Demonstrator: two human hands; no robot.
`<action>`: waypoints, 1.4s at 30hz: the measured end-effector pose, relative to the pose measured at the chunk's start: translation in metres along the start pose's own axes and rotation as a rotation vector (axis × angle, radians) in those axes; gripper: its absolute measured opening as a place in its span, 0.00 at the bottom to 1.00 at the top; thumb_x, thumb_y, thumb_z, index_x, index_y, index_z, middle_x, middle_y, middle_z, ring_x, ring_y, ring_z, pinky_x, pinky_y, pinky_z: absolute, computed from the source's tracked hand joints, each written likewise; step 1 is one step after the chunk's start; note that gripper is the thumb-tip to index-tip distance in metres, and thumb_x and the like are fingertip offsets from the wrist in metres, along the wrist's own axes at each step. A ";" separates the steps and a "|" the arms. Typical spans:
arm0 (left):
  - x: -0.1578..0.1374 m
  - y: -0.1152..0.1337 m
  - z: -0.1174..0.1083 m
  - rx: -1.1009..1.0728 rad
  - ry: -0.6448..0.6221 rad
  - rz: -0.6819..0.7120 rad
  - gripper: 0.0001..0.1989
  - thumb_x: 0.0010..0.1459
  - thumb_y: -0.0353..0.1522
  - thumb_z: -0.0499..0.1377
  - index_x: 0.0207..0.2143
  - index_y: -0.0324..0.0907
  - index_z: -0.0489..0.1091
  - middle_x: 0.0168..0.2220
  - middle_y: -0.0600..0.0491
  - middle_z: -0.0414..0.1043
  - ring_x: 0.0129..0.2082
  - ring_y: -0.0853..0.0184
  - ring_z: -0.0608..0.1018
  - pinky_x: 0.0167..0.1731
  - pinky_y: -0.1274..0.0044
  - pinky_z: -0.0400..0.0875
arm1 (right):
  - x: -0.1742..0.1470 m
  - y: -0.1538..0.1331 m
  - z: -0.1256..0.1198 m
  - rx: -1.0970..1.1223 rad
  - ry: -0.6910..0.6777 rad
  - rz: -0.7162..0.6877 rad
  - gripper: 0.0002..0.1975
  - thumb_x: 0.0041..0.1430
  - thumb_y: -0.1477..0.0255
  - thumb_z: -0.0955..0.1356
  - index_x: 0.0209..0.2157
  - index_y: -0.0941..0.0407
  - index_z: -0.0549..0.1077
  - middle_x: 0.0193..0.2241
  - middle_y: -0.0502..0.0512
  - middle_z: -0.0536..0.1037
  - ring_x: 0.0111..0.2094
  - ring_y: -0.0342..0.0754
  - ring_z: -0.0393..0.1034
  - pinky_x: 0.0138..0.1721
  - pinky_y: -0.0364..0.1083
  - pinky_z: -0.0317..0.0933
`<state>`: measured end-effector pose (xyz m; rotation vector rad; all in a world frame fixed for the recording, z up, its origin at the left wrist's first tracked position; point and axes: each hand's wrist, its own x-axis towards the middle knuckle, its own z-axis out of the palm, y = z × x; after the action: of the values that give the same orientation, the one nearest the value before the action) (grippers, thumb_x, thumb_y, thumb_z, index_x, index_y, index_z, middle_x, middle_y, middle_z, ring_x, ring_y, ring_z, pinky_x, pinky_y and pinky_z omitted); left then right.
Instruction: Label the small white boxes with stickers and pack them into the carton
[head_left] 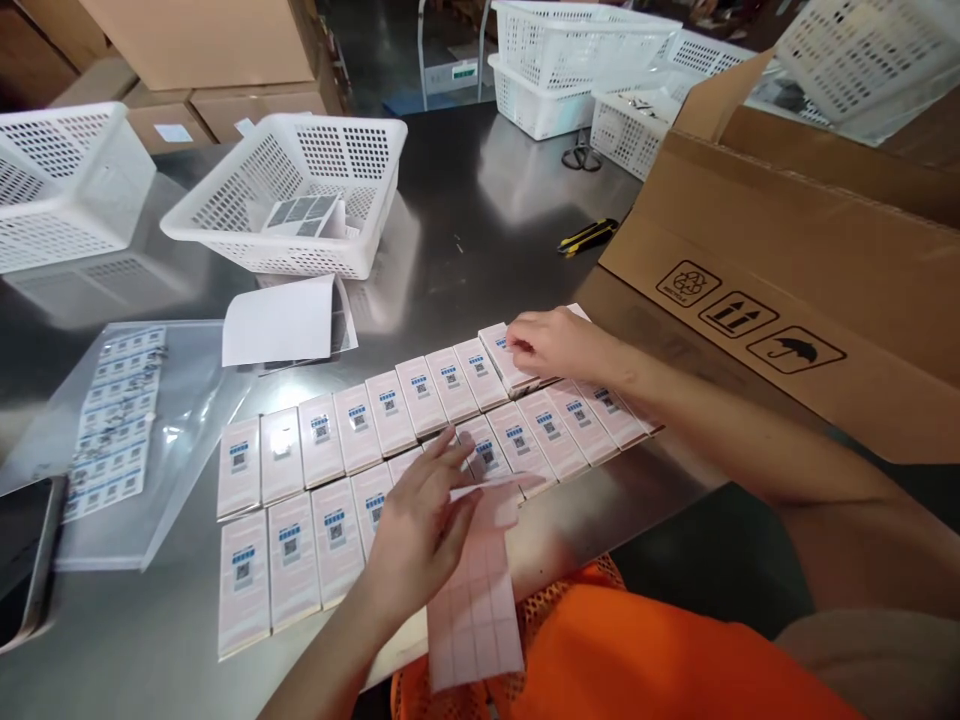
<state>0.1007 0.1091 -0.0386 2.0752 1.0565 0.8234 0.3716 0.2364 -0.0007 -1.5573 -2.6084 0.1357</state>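
Orange clothing (637, 650) fills the bottom of the view, and just beyond it a pink sheet (476, 600) marked with pale lines hangs at the table's edge. The left hand (420, 510) has the top of this sheet between thumb and fingers, the other fingertips stretched out over the small boxes (360, 420). These pale boxes lie in two rows slanting across the metal table (450, 270), side by side, most showing a blue-and-black label. Toward the right end of the far row, the right hand (562, 345) rests on a box top, fingers bent and close together; whether they pinch anything cannot be told.

At the left edge lies a phone (26, 560), touching a clear plastic bag (187, 430) with a sheet of labels (120, 420) on or inside it; which, I cannot tell. Past the rows, a folded white paper (277, 325) lies near the middle basket (352, 245), which holds printed papers (304, 215). Another white basket (67, 230) stands left of it. To the right is a big open carton (750, 200), with a yellow-and-black knife (587, 237) just beside it. Farther off are scissors (581, 155), then stacked white baskets (577, 50); brown cartons (210, 40) stand at the back left.
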 end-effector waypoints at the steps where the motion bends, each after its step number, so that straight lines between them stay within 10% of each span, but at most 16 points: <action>1: 0.004 0.002 0.003 0.038 -0.012 0.071 0.08 0.66 0.28 0.54 0.43 0.42 0.72 0.61 0.48 0.70 0.67 0.58 0.63 0.62 0.64 0.66 | 0.000 -0.002 -0.002 -0.037 -0.041 -0.012 0.09 0.57 0.77 0.63 0.33 0.62 0.76 0.35 0.54 0.74 0.30 0.36 0.56 0.35 0.39 0.42; 7: 0.060 0.026 0.031 0.180 -0.244 0.169 0.13 0.63 0.28 0.54 0.48 0.35 0.73 0.67 0.40 0.60 0.71 0.54 0.53 0.68 0.57 0.52 | -0.001 -0.007 -0.007 -0.166 -0.198 -0.024 0.10 0.62 0.73 0.65 0.37 0.60 0.78 0.38 0.55 0.76 0.30 0.38 0.60 0.33 0.40 0.37; 13: 0.094 0.041 0.056 0.330 -0.485 -0.036 0.26 0.63 0.29 0.52 0.60 0.22 0.64 0.67 0.31 0.52 0.70 0.50 0.55 0.69 0.58 0.50 | 0.007 -0.003 -0.012 -0.129 -0.233 -0.021 0.09 0.59 0.75 0.65 0.33 0.63 0.78 0.35 0.55 0.76 0.29 0.37 0.59 0.33 0.40 0.38; 42: 0.109 0.056 0.056 0.352 -0.443 -0.145 0.20 0.57 0.24 0.56 0.51 0.26 0.72 0.60 0.29 0.66 0.64 0.46 0.67 0.64 0.58 0.61 | 0.027 0.044 -0.028 0.707 -0.319 0.221 0.07 0.56 0.73 0.66 0.34 0.62 0.74 0.34 0.51 0.77 0.30 0.34 0.71 0.31 0.32 0.61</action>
<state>0.2195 0.1611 -0.0019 2.2868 1.1380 0.0923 0.4008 0.2820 0.0221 -1.6058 -2.1641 1.2551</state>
